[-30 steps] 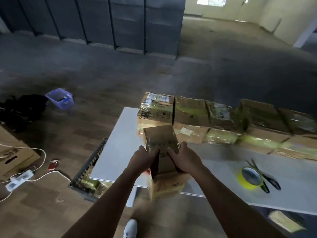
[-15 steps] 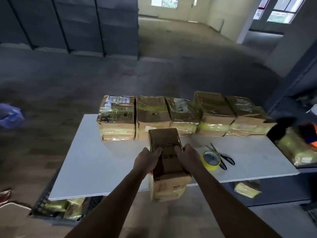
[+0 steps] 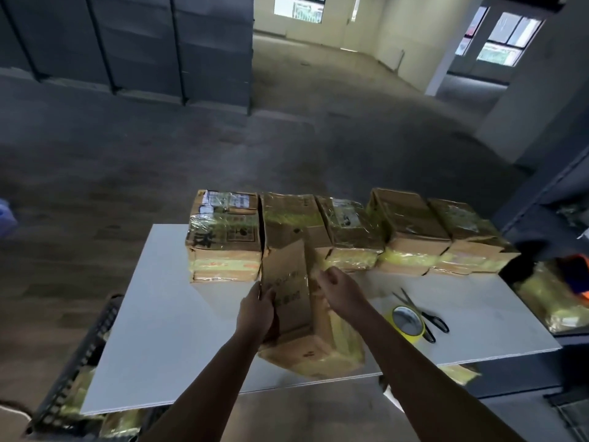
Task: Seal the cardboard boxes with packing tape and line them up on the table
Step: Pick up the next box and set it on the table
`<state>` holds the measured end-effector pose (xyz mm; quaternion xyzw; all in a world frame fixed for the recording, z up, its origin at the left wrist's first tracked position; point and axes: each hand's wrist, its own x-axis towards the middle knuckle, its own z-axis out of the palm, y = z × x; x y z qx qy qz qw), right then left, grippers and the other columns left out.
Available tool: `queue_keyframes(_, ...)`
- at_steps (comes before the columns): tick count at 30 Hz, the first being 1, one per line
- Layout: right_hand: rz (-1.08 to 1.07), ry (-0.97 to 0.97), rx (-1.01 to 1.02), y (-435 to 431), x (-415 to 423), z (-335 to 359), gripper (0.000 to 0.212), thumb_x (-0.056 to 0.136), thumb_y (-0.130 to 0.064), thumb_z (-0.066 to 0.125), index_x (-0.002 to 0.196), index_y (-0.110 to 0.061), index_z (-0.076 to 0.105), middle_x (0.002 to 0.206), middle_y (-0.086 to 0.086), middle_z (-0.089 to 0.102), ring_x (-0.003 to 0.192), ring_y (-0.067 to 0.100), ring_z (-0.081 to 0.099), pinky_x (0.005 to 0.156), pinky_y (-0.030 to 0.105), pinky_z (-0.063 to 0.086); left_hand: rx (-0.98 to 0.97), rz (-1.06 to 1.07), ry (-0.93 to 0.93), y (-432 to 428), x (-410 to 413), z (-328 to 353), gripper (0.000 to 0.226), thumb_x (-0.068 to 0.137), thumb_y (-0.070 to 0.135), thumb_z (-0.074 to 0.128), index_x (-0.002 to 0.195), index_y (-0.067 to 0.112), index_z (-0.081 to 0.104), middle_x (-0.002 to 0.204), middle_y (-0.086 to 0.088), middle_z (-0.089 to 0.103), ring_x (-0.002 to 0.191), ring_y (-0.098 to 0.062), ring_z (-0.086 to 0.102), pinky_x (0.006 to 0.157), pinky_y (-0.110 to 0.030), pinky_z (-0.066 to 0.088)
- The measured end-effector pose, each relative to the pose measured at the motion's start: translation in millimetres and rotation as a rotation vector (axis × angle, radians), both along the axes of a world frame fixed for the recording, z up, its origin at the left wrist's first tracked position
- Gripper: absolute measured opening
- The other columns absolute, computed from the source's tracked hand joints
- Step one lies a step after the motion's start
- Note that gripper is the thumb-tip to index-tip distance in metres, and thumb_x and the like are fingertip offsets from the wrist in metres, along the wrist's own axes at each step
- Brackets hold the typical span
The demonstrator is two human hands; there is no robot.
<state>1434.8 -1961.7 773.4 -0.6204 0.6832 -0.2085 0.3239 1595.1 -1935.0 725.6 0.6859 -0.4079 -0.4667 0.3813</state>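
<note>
right up close, over the front part of the white table (image 3: 165,330), you've got a cardboard box (image 3: 288,298) between both hands. your left hand (image 3: 256,314) has its fingers curled round the box's left edge, thumb side on top. your right hand (image 3: 339,293) is on the right side with its fingers bent in against the upper edge, so both hands have a grip on it. the box is tilted, long side pointing away from you, with yellowish tape showing on its near right side. can't tell if its low end is touching the table or just above it.

just to the right of your right forearm a yellow tape roll (image 3: 406,323) lies flat on the table, with black scissors (image 3: 430,319) touching its far side. off the table's left edge, lower down, there's a dark crate (image 3: 79,352) with yellowish wrapped stuff in it.

along the far edge of the table sits the row of boxes (image 3: 350,231), five of them side by side, all wrapped in shiny yellowish tape. the far end of your box overlaps the second one from the left in view. on the right a dark shelf (image 3: 541,199) holds more wrapped packages. way back there are dark partitions (image 3: 127,43) and bright windows (image 3: 299,8).
</note>
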Motion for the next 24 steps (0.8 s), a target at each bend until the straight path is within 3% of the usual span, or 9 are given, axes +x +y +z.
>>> queue_keyframes(2,0.101,0.114,0.063,0,2,-15,0.025,0.094,-0.037,0.055,0.098,-0.013,0.059,0.093,0.003,0.062,0.091,0.021,0.057,0.081,0.035,0.047,0.024,0.023,-0.042,-2,11,-11,0.042,0.105,0.023,0.03,0.146,0.017,0.039,0.139,-0.009,0.052,0.128,-0.033,0.048,0.105,-0.045,0.038)
queue_keyframes(4,0.167,0.282,0.075,1,4,-35,0.039,0.09,-0.045,0.058,0.113,-0.014,0.056,0.121,0.009,0.055,0.116,0.027,0.047,0.099,0.041,0.041,0.098,-0.013,-0.05,-6,20,-22,0.046,0.105,0.034,0.026,0.142,0.014,0.046,0.139,-0.01,0.054,0.126,-0.032,0.05,0.109,-0.048,0.038)
queue_keyframes(8,0.041,0.236,0.13,5,7,-42,0.074,0.08,-0.053,0.069,0.138,-0.019,0.039,0.143,0.01,0.036,0.126,0.028,0.043,0.103,0.039,0.04,0.256,-0.13,0.051,-16,32,-16,0.083,0.087,0.073,0.027,0.134,0.009,0.052,0.137,-0.015,0.054,0.125,-0.033,0.051,0.103,-0.043,0.04)
queue_keyframes(11,0.007,0.252,0.154,-2,3,-44,0.089,0.075,-0.06,0.07,0.143,-0.017,0.032,0.148,0.011,0.028,0.134,0.033,0.032,0.107,0.043,0.033,0.279,-0.179,0.047,-22,37,-17,0.073,0.091,0.063,0.042,0.134,0.004,0.05,0.138,-0.015,0.052,0.126,-0.031,0.049,0.091,-0.033,0.039)
queue_keyframes(14,0.055,0.281,0.186,-10,-2,-50,0.096,0.073,-0.062,0.07,0.146,-0.017,0.026,0.152,0.011,0.021,0.138,0.036,0.024,0.108,0.044,0.029,0.3,-0.169,0.068,-28,38,-25,0.06,0.097,0.052,0.042,0.131,0.003,0.051,0.136,-0.015,0.053,0.121,-0.029,0.05,0.086,-0.031,0.036)
queue_keyframes(17,0.104,0.347,0.143,-20,-13,-59,0.092,0.072,-0.062,0.071,0.143,-0.024,0.027,0.15,0.009,0.024,0.134,0.033,0.028,0.104,0.047,0.034,0.29,-0.132,0.095,-26,32,-34,0.047,0.102,0.045,0.033,0.11,0.007,0.06,0.116,-0.012,0.062,0.101,-0.021,0.056,0.083,-0.032,0.039)
queue_keyframes(19,0.105,0.466,0.119,-24,-28,-66,0.09,0.072,-0.061,0.071,0.143,-0.028,0.027,0.146,0.008,0.028,0.131,0.03,0.031,0.102,0.047,0.036,0.306,-0.061,0.121,-23,30,-44,0.045,0.103,0.041,0.031,0.099,0.008,0.061,0.105,-0.012,0.064,0.097,-0.023,0.059,0.079,-0.034,0.044)
queue_keyframes(22,-0.015,0.419,0.228,-27,-53,-79,0.103,0.069,-0.067,0.069,0.148,-0.025,0.019,0.151,0.009,0.022,0.136,0.034,0.028,0.105,0.05,0.037,0.298,-0.004,-0.001,-24,23,-51,0.043,0.103,0.034,0.033,0.108,0.003,0.062,0.111,-0.016,0.065,0.099,-0.026,0.061,0.087,-0.04,0.051)
queue_keyframes(24,-0.04,0.277,0.32,-30,-61,-90,0.104,0.067,-0.07,0.069,0.147,-0.019,0.025,0.144,0.012,0.036,0.128,0.032,0.043,0.101,0.047,0.044,0.253,0.014,-0.158,-31,15,-48,0.035,0.102,0.025,0.038,0.125,0.002,0.052,0.123,-0.017,0.06,0.105,-0.03,0.06,0.091,-0.043,0.051)
